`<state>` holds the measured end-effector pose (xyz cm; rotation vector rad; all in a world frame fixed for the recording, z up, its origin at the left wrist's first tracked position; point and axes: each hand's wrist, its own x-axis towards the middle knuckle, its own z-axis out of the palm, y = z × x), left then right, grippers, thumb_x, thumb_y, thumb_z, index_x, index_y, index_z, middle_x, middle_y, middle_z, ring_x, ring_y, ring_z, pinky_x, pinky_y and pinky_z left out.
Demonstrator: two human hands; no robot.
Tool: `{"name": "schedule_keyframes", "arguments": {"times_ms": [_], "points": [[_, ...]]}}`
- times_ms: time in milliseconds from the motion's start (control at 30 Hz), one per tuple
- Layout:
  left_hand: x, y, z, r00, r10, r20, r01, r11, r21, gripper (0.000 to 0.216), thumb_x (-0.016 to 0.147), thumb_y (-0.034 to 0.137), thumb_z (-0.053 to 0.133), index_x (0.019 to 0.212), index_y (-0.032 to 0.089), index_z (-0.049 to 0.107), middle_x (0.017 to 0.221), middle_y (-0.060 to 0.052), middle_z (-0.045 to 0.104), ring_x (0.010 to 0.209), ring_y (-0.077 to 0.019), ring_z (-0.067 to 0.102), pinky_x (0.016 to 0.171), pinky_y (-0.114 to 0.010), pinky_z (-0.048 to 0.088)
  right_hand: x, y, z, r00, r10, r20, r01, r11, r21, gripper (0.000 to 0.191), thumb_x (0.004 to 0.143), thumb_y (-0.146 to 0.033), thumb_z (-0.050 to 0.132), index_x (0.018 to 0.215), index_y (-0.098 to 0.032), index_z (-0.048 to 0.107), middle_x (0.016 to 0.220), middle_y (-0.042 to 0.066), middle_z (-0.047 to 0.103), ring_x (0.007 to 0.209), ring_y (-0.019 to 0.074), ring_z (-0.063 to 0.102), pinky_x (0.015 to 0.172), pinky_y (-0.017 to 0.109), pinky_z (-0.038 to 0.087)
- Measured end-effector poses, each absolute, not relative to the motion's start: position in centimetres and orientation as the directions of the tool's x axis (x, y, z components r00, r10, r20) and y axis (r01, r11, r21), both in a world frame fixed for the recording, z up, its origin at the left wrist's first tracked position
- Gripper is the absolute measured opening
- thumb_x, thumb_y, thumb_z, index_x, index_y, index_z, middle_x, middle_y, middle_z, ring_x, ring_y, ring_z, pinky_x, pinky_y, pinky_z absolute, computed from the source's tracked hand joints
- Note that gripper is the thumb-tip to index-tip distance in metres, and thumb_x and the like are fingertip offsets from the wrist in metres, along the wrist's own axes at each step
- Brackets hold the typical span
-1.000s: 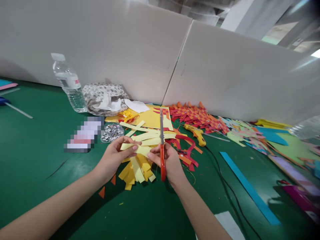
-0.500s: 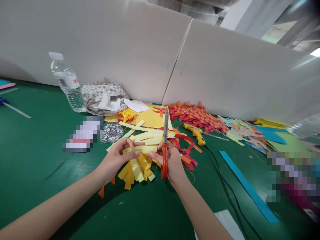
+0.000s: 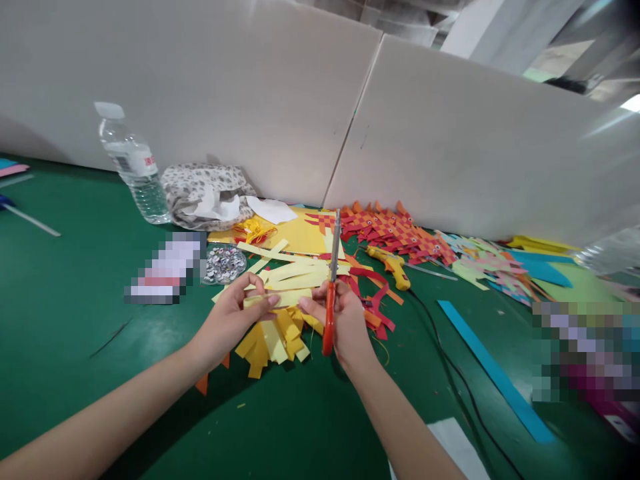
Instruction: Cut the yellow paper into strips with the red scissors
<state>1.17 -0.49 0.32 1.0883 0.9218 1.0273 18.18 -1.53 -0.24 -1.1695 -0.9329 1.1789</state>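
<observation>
A pale yellow paper strip [image 3: 287,297] is stretched level between my two hands. My left hand [image 3: 235,307] pinches its left end between thumb and fingers. At the other end, the thumb of my right hand [image 3: 345,317] presses on the strip. That same hand also holds red-handled scissors [image 3: 330,313], blades pointing up and away from me. Whether the blades are fully closed I cannot tell. Just below lie short yellow strips [image 3: 275,340] in a fanned heap, and longer pale strips [image 3: 300,272] lie beyond my fingers.
A yellow glue gun [image 3: 393,265] with a black cord lies right of my hands. Red-orange woven paper fish [image 3: 390,230] are piled by the partition [image 3: 225,87]. Leftward are a water bottle [image 3: 133,163], a patterned cloth bundle [image 3: 210,187] and a bag of googly eyes [image 3: 223,265]. A blue strip [image 3: 493,367] lies right.
The scissors have tipped slightly, their points shifting a little right. My left fingers have curled in a bit on the strip. Otherwise both hands stay almost in place.
</observation>
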Motion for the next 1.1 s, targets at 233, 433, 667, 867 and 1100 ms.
{"name": "schedule_keyframes", "arguments": {"times_ms": [233,433,667,867,1100], "points": [[1.2,-0.4,0.3,0.262,0.962,-0.079,-0.227,0.141,0.964,0.029,0.071,0.031,0.069,0.071,0.022,0.042,0.065,0.006,0.06,0.073,-0.0142,0.066,0.07,-0.026,0.053,18.4,-1.3,0.0,0.226,0.974,-0.033,-0.228,0.02,-0.974,0.042,0.047,-0.023,0.082,0.072,-0.02,0.049,0.067,-0.006,0.057,0.06,0.0115,0.058,0.065,0.031,0.054],[0.9,0.0,-0.1,0.205,0.977,-0.067,-0.242,0.117,0.963,0.028,0.069,0.032,0.071,0.075,0.022,0.046,0.06,0.007,0.061,0.071,-0.0127,0.066,0.066,-0.022,0.052,19.1,-1.0,0.8,0.342,0.94,-0.019,-0.317,0.097,-0.944,0.042,0.046,-0.023,0.083,0.071,-0.019,0.05,0.065,-0.007,0.056,0.06,0.012,0.06,0.069,0.034,0.057],[0.9,-0.1,0.1,0.244,0.961,-0.132,-0.192,0.182,0.964,0.025,0.07,0.032,0.071,0.08,0.02,0.051,0.066,0.002,0.068,0.079,-0.0189,0.069,0.064,-0.022,0.05,19.3,-1.0,0.7,0.414,0.91,-0.006,-0.296,0.128,-0.947,0.041,0.048,-0.023,0.083,0.07,-0.019,0.049,0.064,-0.006,0.056,0.059,0.0128,0.061,0.064,0.034,0.058],[0.9,0.1,-0.3,0.251,0.951,-0.179,-0.117,0.214,0.97,0.03,0.065,0.033,0.075,0.087,0.018,0.061,0.069,-0.002,0.071,0.074,-0.0208,0.07,0.068,-0.026,0.051,19.3,-1.0,0.6,0.444,0.896,0.002,-0.262,0.132,-0.956,0.041,0.049,-0.025,0.082,0.071,-0.02,0.049,0.064,-0.006,0.057,0.058,0.0132,0.061,0.063,0.034,0.058],[0.7,0.0,0.3,0.34,0.919,-0.202,-0.025,0.224,0.974,0.026,0.067,0.033,0.07,0.09,0.02,0.066,0.068,-0.002,0.068,0.071,-0.0195,0.068,0.063,-0.024,0.049,19.5,-0.8,0.7,0.413,0.911,0.016,-0.283,0.146,-0.948,0.04,0.047,-0.022,0.082,0.07,-0.02,0.049,0.062,-0.007,0.057,0.057,0.0114,0.059,0.061,0.031,0.056]]}}
